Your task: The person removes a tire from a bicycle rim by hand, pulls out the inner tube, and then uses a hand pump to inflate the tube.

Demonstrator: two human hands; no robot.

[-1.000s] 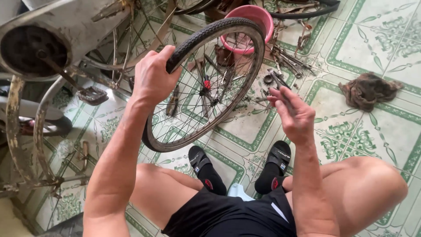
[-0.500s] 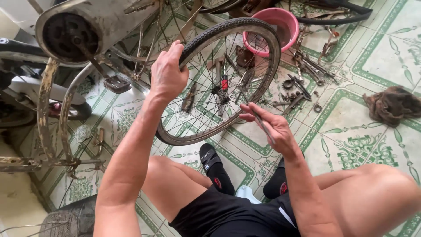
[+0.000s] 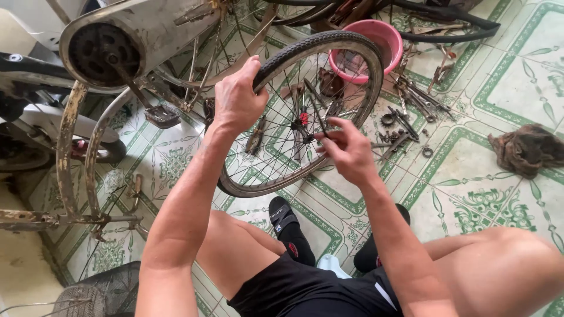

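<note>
Gripping wheel (image 3: pixel 305 111), left hand (image 3: pixel 238 100) atop

No packages, signs or screens show anywhere in this view. The only label-like marks are small: a round white sticker (image 3: pixel 13 57) on the dark frame part at the far left edge, and a small white tag with a red patch on the black sandal strap (image 3: pixel 276 216) near the lower middle. Both are too small to make out further.
</note>
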